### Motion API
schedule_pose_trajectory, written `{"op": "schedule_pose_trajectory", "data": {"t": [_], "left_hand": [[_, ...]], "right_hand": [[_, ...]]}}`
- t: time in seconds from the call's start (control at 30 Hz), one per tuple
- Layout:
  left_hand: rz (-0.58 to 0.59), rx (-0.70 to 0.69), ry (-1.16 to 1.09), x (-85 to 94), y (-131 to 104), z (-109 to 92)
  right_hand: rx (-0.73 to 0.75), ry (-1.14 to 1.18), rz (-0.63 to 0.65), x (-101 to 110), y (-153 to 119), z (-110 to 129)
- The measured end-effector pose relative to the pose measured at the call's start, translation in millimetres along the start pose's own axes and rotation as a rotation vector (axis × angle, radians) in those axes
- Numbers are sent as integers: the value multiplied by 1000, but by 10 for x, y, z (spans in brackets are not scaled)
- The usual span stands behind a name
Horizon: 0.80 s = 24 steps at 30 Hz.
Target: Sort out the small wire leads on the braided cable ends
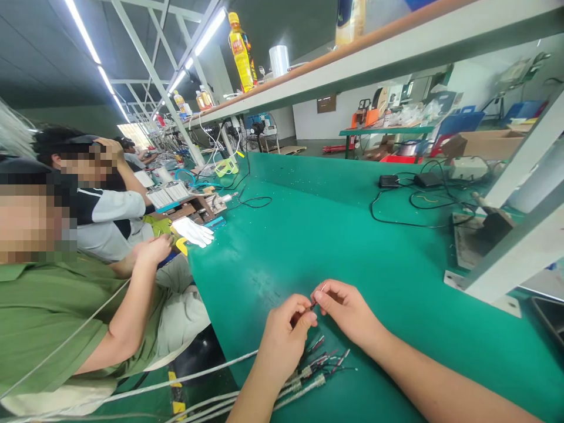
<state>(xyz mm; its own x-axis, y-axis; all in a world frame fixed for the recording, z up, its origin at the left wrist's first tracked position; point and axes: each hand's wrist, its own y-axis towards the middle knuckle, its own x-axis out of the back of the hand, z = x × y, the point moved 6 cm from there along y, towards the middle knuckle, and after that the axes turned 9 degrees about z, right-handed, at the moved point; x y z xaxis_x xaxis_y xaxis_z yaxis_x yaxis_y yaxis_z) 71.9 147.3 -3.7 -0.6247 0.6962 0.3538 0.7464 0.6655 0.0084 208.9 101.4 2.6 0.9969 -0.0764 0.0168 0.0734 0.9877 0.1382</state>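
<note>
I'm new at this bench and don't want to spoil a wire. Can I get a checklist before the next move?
1. Left grip closed on the thin wire: ok.
2. Right grip pinching at the wire: ok.
3. Wire's core fully bared: cannot tell, too small and partly covered by fingers.
4. Loose cable ends neatly separated: not ok, strands overlap.
5. Co-worker's hands apart from both grips: ok.

The left hand (288,329) and right hand (342,306) hide most of the wire (313,306) they pinch. The left forearm (259,385) covers part of the cables (304,392), which leave view at lower left. The right edge crops a black tray (549,314); the top edge, a bottle (351,24).
</note>
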Motion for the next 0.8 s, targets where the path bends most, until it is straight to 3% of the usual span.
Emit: {"op": "schedule_pose_trajectory", "data": {"t": [0.13,0.33,0.47,0.53,0.67,0.73,0.8], "left_hand": [[40,-27,13,-11,-18,-57],[79,-128,72,-32,-81,-227],[88,-166,71,-53,-101,-301],[118,-142,53,-76,-97,-300],[149,-98,97,-93,-76,-288],[143,-105,109,-84,-61,-293],[136,-104,115,-75,-42,-286]], "right_hand": [[-22,-135,-39,-2,-36,15],[20,-289,251,-188,-80,127],[38,-309,272,-211,-97,163],[79,-399,220,-210,-119,200],[109,-738,-91,-140,-178,268],[23,-657,-165,-102,-168,210],[-88,-436,-170,-66,-127,107]]}}
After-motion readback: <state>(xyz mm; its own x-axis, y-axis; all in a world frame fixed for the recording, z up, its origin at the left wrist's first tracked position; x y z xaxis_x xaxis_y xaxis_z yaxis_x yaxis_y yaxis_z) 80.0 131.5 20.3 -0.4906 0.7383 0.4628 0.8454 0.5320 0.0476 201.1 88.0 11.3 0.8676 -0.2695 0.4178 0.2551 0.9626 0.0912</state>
